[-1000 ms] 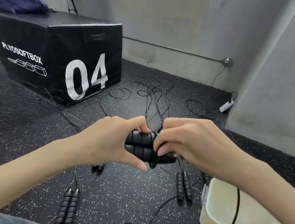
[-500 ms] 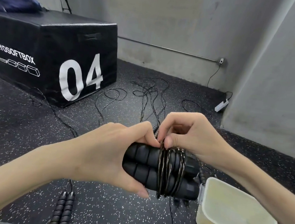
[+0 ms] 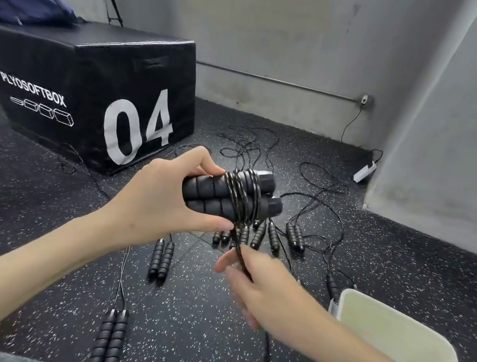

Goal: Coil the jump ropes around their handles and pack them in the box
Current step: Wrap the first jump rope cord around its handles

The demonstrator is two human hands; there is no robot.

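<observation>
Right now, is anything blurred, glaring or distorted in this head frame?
Head view: the right hand is motion-blurred, while the left hand and the paired handles are sharp; coiled rope shows small glints; wide-angle bending curves the wall pipe; lighting soft, no harsh shadows.

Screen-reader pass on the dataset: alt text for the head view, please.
The left hand grips two black foam jump rope handles with cord coiled around them, while the right hand pinches the trailing cord. More jump ropes lie on the speckled floor beside a pale box.
</observation>
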